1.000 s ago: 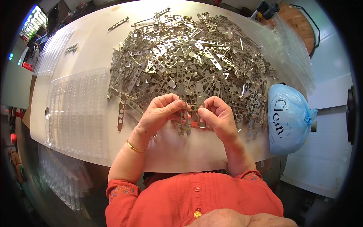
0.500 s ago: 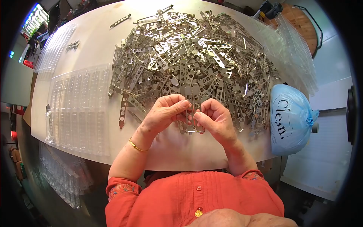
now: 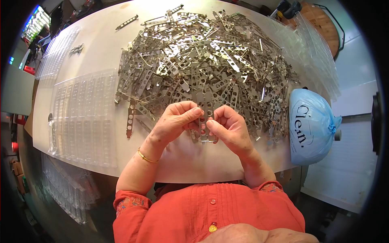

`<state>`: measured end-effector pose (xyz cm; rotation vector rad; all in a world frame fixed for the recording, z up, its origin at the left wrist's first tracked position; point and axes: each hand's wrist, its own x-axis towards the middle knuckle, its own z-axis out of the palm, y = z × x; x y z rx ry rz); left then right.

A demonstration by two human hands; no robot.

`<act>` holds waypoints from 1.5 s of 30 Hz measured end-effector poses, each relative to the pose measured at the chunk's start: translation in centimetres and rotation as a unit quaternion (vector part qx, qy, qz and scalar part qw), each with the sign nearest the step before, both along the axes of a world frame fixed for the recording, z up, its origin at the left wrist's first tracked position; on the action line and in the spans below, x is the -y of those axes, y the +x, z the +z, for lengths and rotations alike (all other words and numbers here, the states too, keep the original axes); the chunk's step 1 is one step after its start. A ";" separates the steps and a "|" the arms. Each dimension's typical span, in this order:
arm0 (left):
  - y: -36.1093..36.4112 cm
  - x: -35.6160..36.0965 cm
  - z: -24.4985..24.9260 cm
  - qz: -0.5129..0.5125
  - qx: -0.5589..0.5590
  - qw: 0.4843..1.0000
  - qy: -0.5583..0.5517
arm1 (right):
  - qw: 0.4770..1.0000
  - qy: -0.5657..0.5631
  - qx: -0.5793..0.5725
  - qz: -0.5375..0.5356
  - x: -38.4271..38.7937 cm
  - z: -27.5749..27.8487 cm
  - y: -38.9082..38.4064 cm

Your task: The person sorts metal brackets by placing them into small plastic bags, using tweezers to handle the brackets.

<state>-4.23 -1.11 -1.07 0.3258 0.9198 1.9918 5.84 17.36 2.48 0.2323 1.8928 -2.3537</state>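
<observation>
The left hand (image 3: 178,117) and right hand (image 3: 231,127) each hold one perforated metal strip (image 3: 204,137) in a tight thumb-and-finger pinch, the gap between strips just narrowed, so they seemingly form a side-by-side pair before the heap (image 3: 194,60) on the desk (image 3: 170,172).

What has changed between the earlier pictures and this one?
The right hand moved left and the left hand slightly right, bringing their flat, perforated silvery metal brackets side by side; neither visibly let go. The silvery bracket heap, clear plastic trays and tied blue plastic bag stayed put.
</observation>
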 end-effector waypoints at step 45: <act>0.0 -0.3 0.4 0.100 -0.055 0.993 -0.028 | 0.998 0.048 0.042 -0.016 -0.1 0.0 -0.3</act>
